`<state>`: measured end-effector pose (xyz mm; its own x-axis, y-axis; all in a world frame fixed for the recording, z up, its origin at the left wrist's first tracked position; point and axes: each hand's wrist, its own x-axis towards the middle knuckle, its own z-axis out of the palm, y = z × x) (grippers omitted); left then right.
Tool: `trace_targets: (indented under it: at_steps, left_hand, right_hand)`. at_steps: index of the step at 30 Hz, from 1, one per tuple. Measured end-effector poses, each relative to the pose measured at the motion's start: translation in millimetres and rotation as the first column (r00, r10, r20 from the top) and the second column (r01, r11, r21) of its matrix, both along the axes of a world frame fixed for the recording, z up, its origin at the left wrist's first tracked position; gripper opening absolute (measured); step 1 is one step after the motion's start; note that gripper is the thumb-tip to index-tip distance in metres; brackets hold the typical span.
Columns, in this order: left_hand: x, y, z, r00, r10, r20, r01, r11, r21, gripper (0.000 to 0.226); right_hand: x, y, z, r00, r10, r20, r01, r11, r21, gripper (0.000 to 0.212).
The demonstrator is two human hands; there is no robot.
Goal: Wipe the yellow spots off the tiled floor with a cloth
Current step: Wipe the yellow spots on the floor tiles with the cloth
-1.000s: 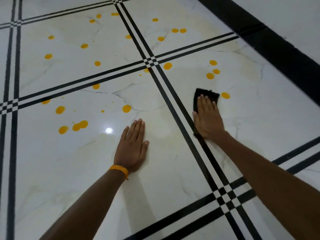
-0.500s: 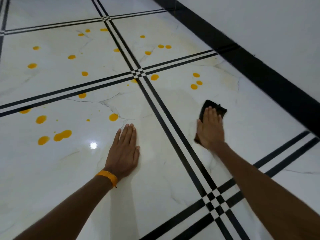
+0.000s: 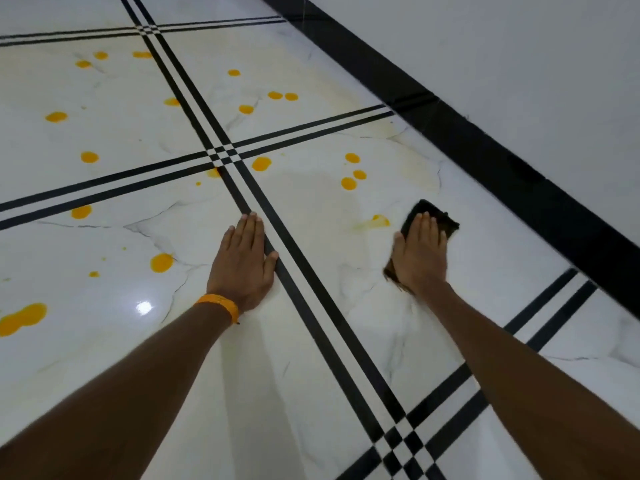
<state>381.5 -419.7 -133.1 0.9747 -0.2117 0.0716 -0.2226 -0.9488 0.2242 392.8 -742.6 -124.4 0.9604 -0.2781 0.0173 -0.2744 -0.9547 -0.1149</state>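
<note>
A white marble-look tiled floor [image 3: 311, 341] with black stripe borders carries several yellow spots. My right hand [image 3: 420, 252] presses flat, fingers straight, on a dark cloth [image 3: 438, 214] on the floor; most of the cloth is hidden under the hand. Just left of the cloth lies a smeared yellow spot [image 3: 379, 220]. A cluster of three yellow spots [image 3: 349, 183] sits farther ahead. My left hand [image 3: 242, 265] rests flat on the floor beside the black stripes, with an orange band at the wrist. More yellow spots [image 3: 161, 262] lie to the left.
A black skirting strip [image 3: 485, 140] runs along the base of a white wall [image 3: 519, 46] on the right. A large yellow blot [image 3: 22, 318] sits at the left edge. Faint yellowish smears mark the tile near the skirting.
The view has shifted forward and right. My left hand moved up next to the black stripes. My right hand slid the cloth to the right, leaving a smeared yellow spot beside it.
</note>
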Motion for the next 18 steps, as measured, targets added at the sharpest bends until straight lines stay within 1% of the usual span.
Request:
trace_targets:
  at_steps: [1,2,3,4,5,6,7,8,9,10,11,12,13,14,15,16,17,18]
  left_hand:
    - [0.0,0.4,-0.3,1.000,-0.006,0.002,0.006,1.000,-0.001,0.073]
    - [-0.4,2.0,-1.0,1.000,-0.010,0.003,0.010,1.000,-0.003,0.073]
    - [-1.1,3.6,-1.7,1.000,-0.009,0.000,0.009,1.000,-0.010,0.073]
    - [0.0,3.1,-1.0,1.000,-0.004,-0.003,0.004,1.000,-0.020,0.074]
    - [1.9,2.4,1.1,1.000,-0.007,-0.005,0.007,0.999,-0.031,0.074]
    - [1.5,2.2,2.0,1.000,-0.007,-0.004,0.007,0.999,-0.037,0.074]
    - [2.1,2.9,2.4,1.000,-0.003,-0.004,0.003,0.999,-0.046,0.074]
    - [1.3,4.0,2.0,1.000,-0.005,-0.011,0.005,0.999,-0.049,0.074]
    - [0.5,4.5,0.8,1.000,-0.003,-0.015,0.002,0.999,-0.052,0.074]
    - [-0.1,4.0,0.0,1.000,0.003,-0.016,-0.004,0.999,-0.053,0.073]
    - [0.1,4.8,-1.2,1.000,0.007,-0.017,-0.008,0.999,-0.049,0.073]
    - [0.7,3.9,-1.0,1.000,0.006,-0.019,-0.007,0.999,-0.044,0.072]
    - [1.1,3.3,-0.9,1.000,0.004,-0.021,-0.005,0.999,-0.042,0.072]
    - [1.5,3.0,-0.7,1.000,0.006,-0.020,-0.007,0.999,-0.044,0.072]
    - [1.4,3.3,-0.2,1.000,0.009,-0.020,-0.010,0.999,-0.047,0.072]
    - [1.0,3.1,0.9,1.000,0.011,-0.023,-0.012,0.999,-0.049,0.072]
    - [0.3,2.7,1.4,1.000,0.010,-0.025,-0.011,0.999,-0.050,0.072]
    - [1.0,2.5,1.9,1.000,0.009,-0.023,-0.010,0.999,-0.051,0.072]
  right_hand:
    - [14.9,17.4,1.5,1.000,-0.013,0.015,0.012,1.000,0.013,0.074]
    - [20.8,38.0,1.8,0.999,0.033,0.037,-0.034,0.999,0.010,0.075]
    - [16.3,60.3,1.3,0.990,0.128,0.062,-0.127,0.992,-0.016,0.075]
    - [4.6,77.2,2.7,0.962,0.269,0.041,-0.268,0.963,-0.035,0.073]
    - [-15.0,86.0,4.8,0.901,0.433,-0.002,-0.433,0.901,-0.036,0.069]
    - [-39.4,86.7,5.0,0.812,0.583,-0.025,-0.583,0.812,-0.013,0.067]
    - [-58.8,78.0,9.0,0.728,0.683,-0.065,-0.683,0.730,0.015,0.065]
    - [-69.4,61.6,10.9,0.690,0.720,-0.071,-0.721,0.693,0.024,0.065]
    - [-69.3,41.8,10.5,0.719,0.694,-0.042,-0.694,0.720,0.002,0.064]
    - [-58.4,21.8,8.5,0.793,0.609,0.002,-0.609,0.793,-0.015,0.065]
    - [-38.8,9.1,7.7,0.879,0.476,0.021,-0.476,0.880,-0.008,0.068]
    - [-14.1,4.9,8.6,0.941,0.338,0.022,-0.338,0.941,-0.023,0.072]
    - [7.2,13.8,10.5,0.970,0.243,0.012,-0.243,0.970,-0.026,0.076]
    - [20.7,34.3,10.7,0.980,0.199,-0.001,-0.199,0.980,-0.016,0.079]
    - [24.8,60.3,8.5,0.977,0.214,0.000,-0.214,0.977,-0.006,0.079]
    - [20.5,85.1,6.4,0.954,0.298,0.015,-0.298,0.954,0.003,0.075]
    - [5.8,103.3,5.2,0.901,0.434,0.014,-0.434,0.901,-0.007,0.071]
    - [-13.0,112.4,4.3,0.813,0.583,-0.004,-0.583,0.812,-0.016,0.068]
